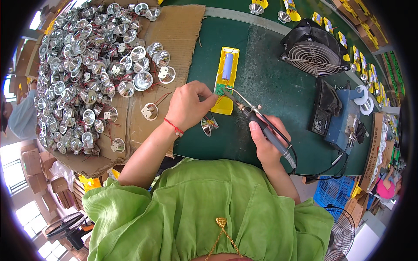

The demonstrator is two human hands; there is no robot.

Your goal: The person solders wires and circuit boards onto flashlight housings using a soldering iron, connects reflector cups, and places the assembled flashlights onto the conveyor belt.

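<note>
Green sleeves frame the right hand (266,143) gripping a soldering iron (261,122), whose hot tip could burn the left hand's (188,106) fingers pinching the yellow housing (226,104).

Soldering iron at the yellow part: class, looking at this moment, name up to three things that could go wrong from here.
1. The left hand pinches beside the green board on the yellow housing, very near the soldering iron tip; its fingers could get burnt.
2. Thin red wires trail from the silver reflector under that hand; the tip might scorch them.
3. The iron's cable loops near the table edge by the right hand; a snag could jerk the tip.
</note>
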